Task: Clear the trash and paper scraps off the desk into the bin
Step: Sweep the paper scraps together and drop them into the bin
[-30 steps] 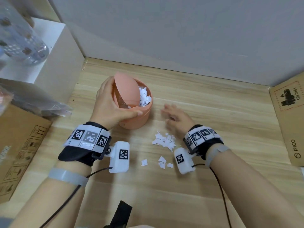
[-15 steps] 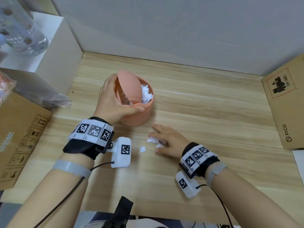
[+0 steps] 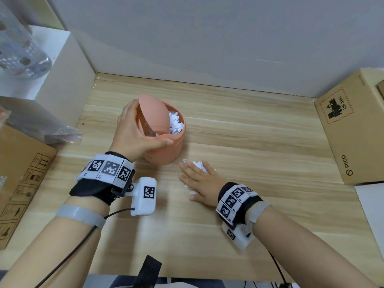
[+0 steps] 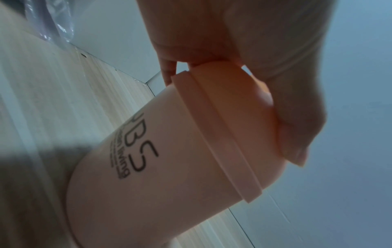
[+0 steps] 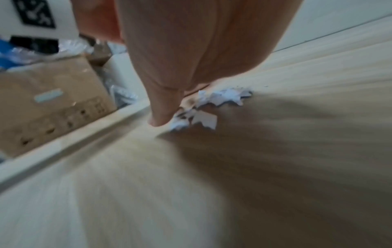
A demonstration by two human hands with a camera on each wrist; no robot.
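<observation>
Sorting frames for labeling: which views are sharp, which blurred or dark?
Head view: sharp, evenly lit. Left wrist: bin clear but dim, backlit, left hand in shade. Right wrist: motion blur streaks the desk; right hand shadows the scraps.

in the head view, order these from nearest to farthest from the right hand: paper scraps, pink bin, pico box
1. Paper scraps: under the right hand, touching it.
2. Pink bin: just beyond, to its left.
3. Pico box: far right edge of the desk.
</observation>
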